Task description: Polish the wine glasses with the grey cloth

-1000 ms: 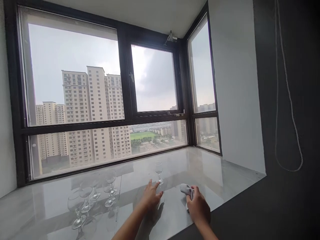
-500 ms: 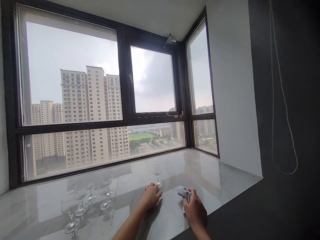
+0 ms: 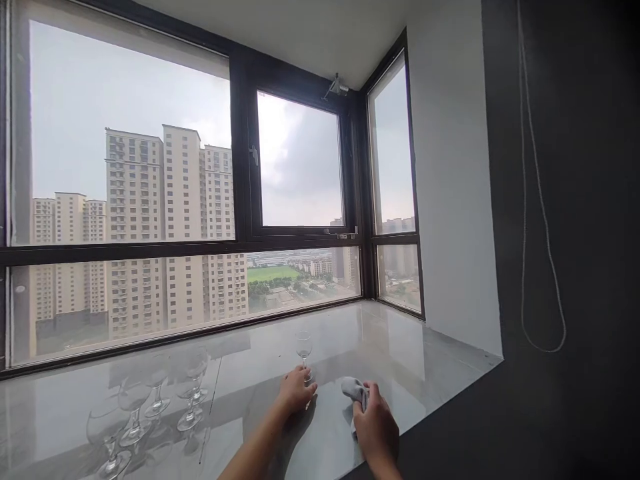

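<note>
A clear stemmed wine glass (image 3: 303, 345) stands upright on the glossy grey sill, a little right of the middle. My left hand (image 3: 297, 390) is at its lower stem and foot, with fingers and thumb closed around that part and partly hiding it. My right hand (image 3: 376, 423) grips a bunched light grey cloth (image 3: 353, 388) just above the sill, to the right of the glass. Part of the cloth hangs below the fingers. The cloth and the glass are apart.
Several more stemmed glasses (image 3: 134, 400) stand in a group at the left of the sill (image 3: 400, 360). Dark-framed windows (image 3: 300, 160) rise behind. A white wall (image 3: 455, 200) borders the right side, and a looped cord (image 3: 543, 267) hangs on the dark wall.
The view has turned slightly right, so everything sits further left. My left hand has come forward onto the glass's lower stem and foot. My right hand still holds the cloth.
</note>
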Action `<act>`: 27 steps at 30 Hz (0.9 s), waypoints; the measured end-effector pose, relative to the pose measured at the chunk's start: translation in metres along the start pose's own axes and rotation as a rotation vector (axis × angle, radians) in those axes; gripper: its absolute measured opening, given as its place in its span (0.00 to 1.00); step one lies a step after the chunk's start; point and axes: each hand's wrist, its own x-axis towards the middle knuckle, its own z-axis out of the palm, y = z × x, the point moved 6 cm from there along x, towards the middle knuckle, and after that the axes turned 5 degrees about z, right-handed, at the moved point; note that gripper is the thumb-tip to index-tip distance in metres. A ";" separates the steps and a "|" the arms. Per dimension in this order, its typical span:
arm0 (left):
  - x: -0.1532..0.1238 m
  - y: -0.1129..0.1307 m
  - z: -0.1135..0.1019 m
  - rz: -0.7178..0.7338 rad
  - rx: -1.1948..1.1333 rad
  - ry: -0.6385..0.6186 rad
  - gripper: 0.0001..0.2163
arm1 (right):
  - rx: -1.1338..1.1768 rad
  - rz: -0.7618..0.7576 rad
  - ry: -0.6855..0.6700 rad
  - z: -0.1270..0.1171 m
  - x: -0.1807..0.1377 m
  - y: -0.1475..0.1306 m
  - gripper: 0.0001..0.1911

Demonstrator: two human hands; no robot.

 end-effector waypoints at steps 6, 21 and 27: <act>-0.057 -0.003 -0.024 0.161 0.012 0.033 0.13 | -0.011 -0.003 -0.019 0.000 0.001 0.001 0.15; -0.245 -0.140 -0.091 -0.043 0.093 0.164 0.12 | 0.027 -0.056 -0.083 0.018 0.009 0.011 0.15; -0.222 -0.132 -0.091 0.032 0.029 0.313 0.15 | 0.032 -0.058 -0.071 0.021 0.012 0.013 0.16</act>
